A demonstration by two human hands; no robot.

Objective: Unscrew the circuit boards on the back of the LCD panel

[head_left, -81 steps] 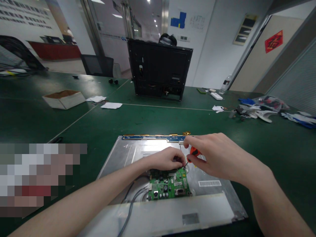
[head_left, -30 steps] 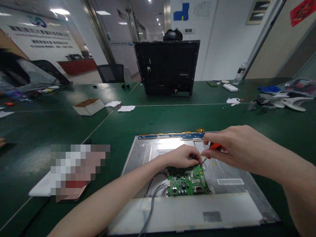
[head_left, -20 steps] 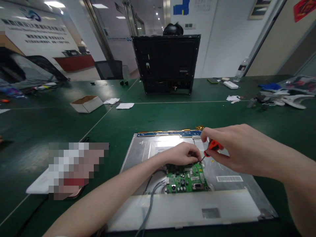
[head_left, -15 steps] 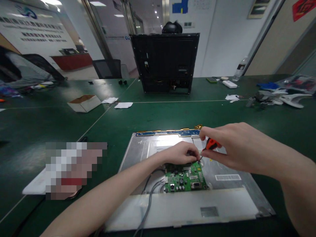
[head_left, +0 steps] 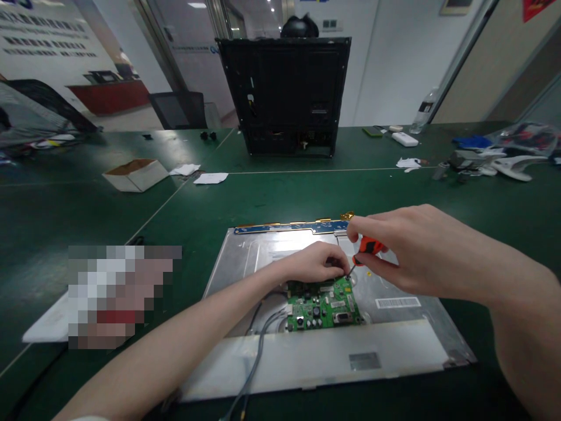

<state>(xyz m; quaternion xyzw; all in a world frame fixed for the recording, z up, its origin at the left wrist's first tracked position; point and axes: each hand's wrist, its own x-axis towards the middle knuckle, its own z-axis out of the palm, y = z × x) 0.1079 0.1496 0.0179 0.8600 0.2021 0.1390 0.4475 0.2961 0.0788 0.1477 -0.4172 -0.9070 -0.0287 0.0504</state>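
Note:
An orange and black screwdriver (head_left: 368,245) is gripped in my right hand (head_left: 416,251), tilted with its thin shaft pointing down and left. Its tip meets the upper right corner of a green circuit board (head_left: 322,307). Right beside the tip, my left hand (head_left: 318,262) has its fingers curled and pinched at the board's top edge; what they hold, if anything, is hidden. The board lies on the silver metal back of a display panel (head_left: 394,327). Grey cables (head_left: 262,339) run from the board's left side towards the front. Along the panel's far edge runs a blue strip board (head_left: 284,228).
A black monitor housing (head_left: 289,93) stands upright at the back. Left of it are an open cardboard box (head_left: 137,176) and white paper (head_left: 211,178). A plastic bottle (head_left: 423,114) and loose parts (head_left: 482,161) lie to the right. A pixelated item (head_left: 123,292) is at left.
The view has tipped down and shifted slightly. The screwdriver's handle has turned a little in my right hand and more of its shaft shows. My left hand stays at the board's edge.

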